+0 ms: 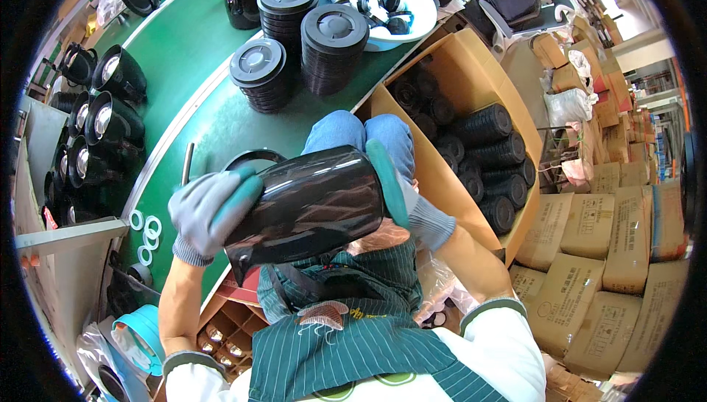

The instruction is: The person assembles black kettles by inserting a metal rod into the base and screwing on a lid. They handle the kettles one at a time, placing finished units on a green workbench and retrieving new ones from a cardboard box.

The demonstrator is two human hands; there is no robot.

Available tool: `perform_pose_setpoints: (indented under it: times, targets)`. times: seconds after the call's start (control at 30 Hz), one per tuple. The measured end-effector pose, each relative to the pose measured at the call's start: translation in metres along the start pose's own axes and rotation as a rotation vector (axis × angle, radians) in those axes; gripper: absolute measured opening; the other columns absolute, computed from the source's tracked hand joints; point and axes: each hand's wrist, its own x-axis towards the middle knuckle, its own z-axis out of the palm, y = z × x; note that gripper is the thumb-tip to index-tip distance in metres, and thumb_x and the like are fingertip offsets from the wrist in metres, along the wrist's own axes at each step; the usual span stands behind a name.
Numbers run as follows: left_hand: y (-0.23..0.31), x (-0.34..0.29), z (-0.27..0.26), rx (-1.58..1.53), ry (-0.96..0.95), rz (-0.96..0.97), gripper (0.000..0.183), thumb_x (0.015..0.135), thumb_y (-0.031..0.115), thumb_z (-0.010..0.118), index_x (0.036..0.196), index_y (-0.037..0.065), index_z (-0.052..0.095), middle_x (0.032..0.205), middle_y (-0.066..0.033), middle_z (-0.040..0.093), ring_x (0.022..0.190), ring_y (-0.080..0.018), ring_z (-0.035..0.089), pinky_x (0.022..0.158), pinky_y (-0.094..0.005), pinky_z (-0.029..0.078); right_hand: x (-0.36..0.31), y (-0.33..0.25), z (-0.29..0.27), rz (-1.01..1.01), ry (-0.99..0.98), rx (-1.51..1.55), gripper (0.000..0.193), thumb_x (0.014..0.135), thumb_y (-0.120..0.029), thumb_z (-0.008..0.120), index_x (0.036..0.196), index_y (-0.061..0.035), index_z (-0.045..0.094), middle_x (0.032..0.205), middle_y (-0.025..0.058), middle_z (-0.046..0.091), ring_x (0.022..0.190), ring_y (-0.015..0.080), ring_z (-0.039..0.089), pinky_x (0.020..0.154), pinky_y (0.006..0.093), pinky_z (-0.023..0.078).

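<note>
A glossy black thermos jug (309, 199) is held sideways over my lap between both hands. Its spout end points down and left, and its handle (254, 157) arches on the far side. My left hand (213, 212), in a grey and teal work glove and slightly blurred, grips the jug at the spout end. With the palm along the base, my gloved right hand (392, 187) supports the other end; most of its fingers lie behind the jug. Three stacks of round black discs, like lids, stand on the green table beyond: a tall one (289, 8), a front-left one (258, 70) and a wider one (333, 44).
A pale blue basin (420, 8) of small black parts sits at the back. To my right an open carton (471, 56) holds several black ribbed cylinders. More black jugs (114, 122) line the left. White rings (149, 232) lie on the table (173, 100). Sealed cartons (567, 295) are stacked at right.
</note>
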Motion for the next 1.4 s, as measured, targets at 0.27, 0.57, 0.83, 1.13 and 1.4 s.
perform_pose_setpoints:
  times: [0.27, 0.57, 0.83, 1.13, 1.4]
  targets:
    - [0.011, -0.136, 0.092, -1.811, 0.322, -1.386, 0.048, 0.09, 0.03, 0.075, 0.124, -0.003, 0.067, 0.121, -0.0154, 0.072, 0.106, -0.0252, 0.071, 0.091, -0.0379, 0.059, -0.001, -0.022, 0.022, -0.695, 0.035, -0.356, 0.107, 0.092, -0.074, 0.054, 0.162, 0.0018, 0.024, 0.166, 0.0352, 0.016, 0.153, 0.0518, 0.022, 0.124, 0.0575, 0.019]
    - [-0.002, -0.03, 0.031, -0.418, 0.215, -0.504, 0.035, 0.075, 0.02, 0.078, 0.103, -0.001, 0.076, 0.094, -0.012, 0.078, 0.085, -0.0263, 0.077, 0.079, -0.0332, 0.059, 0.003, -0.057, 0.02, -0.101, 0.068, 0.092, 0.089, 0.103, -0.057, 0.051, 0.165, -0.0028, 0.017, 0.168, 0.0236, 0.023, 0.156, 0.0361, 0.024, 0.127, 0.0422, 0.019]
    - [0.02, -0.113, 0.078, -1.709, 0.164, -1.412, 0.038, 0.078, 0.025, 0.078, 0.103, -0.003, 0.075, 0.091, -0.0141, 0.077, 0.084, -0.0257, 0.075, 0.079, -0.0332, 0.058, -0.003, -0.029, 0.017, -0.791, 0.047, -0.334, 0.103, 0.091, -0.07, 0.057, 0.167, -0.0144, 0.014, 0.166, 0.0364, 0.012, 0.151, 0.0587, 0.02, 0.12, 0.0662, 0.018]
    - [0.024, -0.03, 0.05, -0.544, 0.051, -0.638, 0.04, 0.079, 0.024, 0.079, 0.109, -0.003, 0.074, 0.096, -0.0148, 0.077, 0.086, -0.0257, 0.075, 0.081, -0.0342, 0.058, -0.044, -0.036, 0.021, -0.132, 0.219, 0.359, 0.075, 0.108, -0.045, 0.047, 0.163, -0.0007, 0.024, 0.16, 0.0151, 0.036, 0.146, 0.0263, 0.038, 0.12, 0.0342, 0.029]
    - [0.083, -0.023, 0.097, -0.491, -0.276, -0.322, 0.067, 0.077, 0.027, 0.081, 0.136, 0.007, 0.058, 0.125, -0.0182, 0.065, 0.114, -0.0361, 0.065, 0.102, -0.0482, 0.052, -0.04, -0.038, -0.073, -0.126, 0.195, 0.333, 0.083, 0.094, -0.046, 0.073, 0.15, 0.0071, 0.045, 0.147, 0.0176, 0.057, 0.133, 0.0287, 0.057, 0.116, 0.0405, 0.043]
